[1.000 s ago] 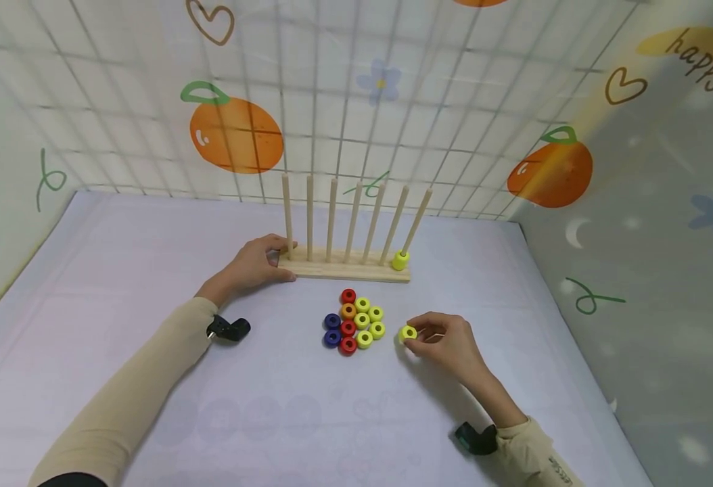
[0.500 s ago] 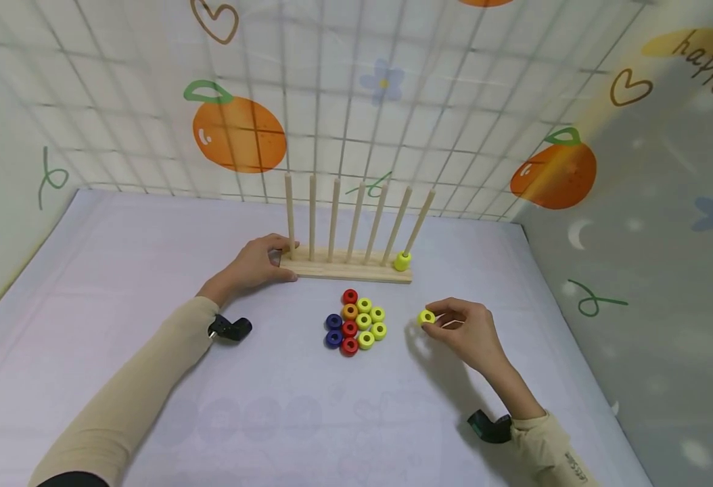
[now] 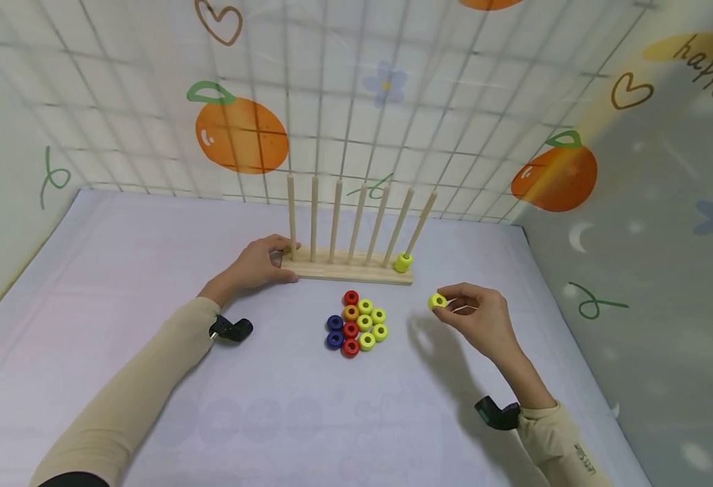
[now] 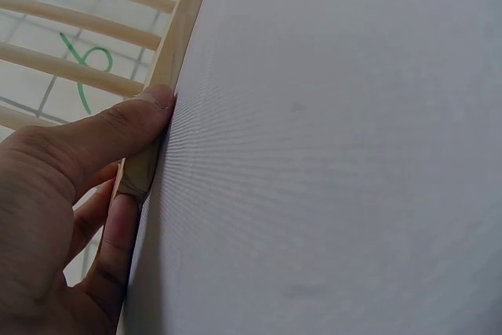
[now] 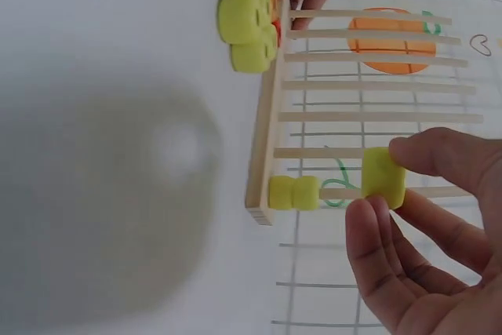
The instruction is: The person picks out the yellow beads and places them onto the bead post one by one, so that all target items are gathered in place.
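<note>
My left hand grips the left end of a wooden peg rack, its thumb on the front edge in the left wrist view. Several upright pegs rise from the rack's base. Two yellow beads are stacked on the rightmost peg. My right hand pinches another yellow bead between thumb and fingertips, raised above the table to the right of the rack, its shadow falling below. In front of the rack lies a tight group of loose beads: yellow beads, red beads, an orange bead and blue beads.
A white cloth covers the table. Behind the rack stands a curtain printed with oranges and a grid, and a grey patterned sheet borders the right side.
My right hand has lifted the yellow bead off the table and carried it rightward and toward the back. The left hand keeps its hold on the rack.
</note>
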Motion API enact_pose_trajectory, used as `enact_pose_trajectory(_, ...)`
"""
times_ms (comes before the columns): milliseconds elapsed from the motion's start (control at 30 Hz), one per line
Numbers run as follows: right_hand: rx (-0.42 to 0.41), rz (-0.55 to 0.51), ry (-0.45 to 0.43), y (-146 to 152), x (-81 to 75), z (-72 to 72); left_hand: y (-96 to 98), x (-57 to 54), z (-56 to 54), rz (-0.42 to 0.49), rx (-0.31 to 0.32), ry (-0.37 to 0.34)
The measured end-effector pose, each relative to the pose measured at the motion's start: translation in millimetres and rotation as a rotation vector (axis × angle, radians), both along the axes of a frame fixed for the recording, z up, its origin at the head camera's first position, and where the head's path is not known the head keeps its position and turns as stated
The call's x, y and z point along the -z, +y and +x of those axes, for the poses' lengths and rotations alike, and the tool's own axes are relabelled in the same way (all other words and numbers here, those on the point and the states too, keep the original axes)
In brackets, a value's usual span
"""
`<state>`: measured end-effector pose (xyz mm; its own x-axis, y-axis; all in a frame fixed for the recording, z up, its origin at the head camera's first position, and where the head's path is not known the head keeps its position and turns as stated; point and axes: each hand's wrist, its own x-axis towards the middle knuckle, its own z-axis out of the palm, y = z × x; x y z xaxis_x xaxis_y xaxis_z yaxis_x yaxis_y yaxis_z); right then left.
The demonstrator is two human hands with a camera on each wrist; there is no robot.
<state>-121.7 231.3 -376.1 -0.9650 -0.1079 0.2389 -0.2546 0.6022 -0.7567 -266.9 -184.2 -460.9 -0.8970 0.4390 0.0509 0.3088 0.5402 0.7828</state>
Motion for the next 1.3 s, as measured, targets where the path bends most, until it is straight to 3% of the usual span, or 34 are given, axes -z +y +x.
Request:
enact_pose_trajectory(467, 0.012, 0.025, 0.109, 7.0, -27.4, -23.7, -1.8, 7.4, -1.5, -0.009, 0.003, 0.000)
enact_pose_trajectory(800, 0.000, 0.046, 0.154, 5.3, -45.8, -36.6, -2.0, 0.6, -0.9, -0.037, -0.019, -0.002)
enact_pose_trajectory(1067, -0.035, 0.021, 0.238, 2.0, -67.5, -50.9, -0.2, 2.2, -2.1, -0.023, -0.012, -0.011)
enact_pose_trajectory(1300, -0.028, 0.009, 0.255, -2.2, -84.6, -61.7, 0.3, 3.9, -3.3, -0.025, -0.008, -0.003)
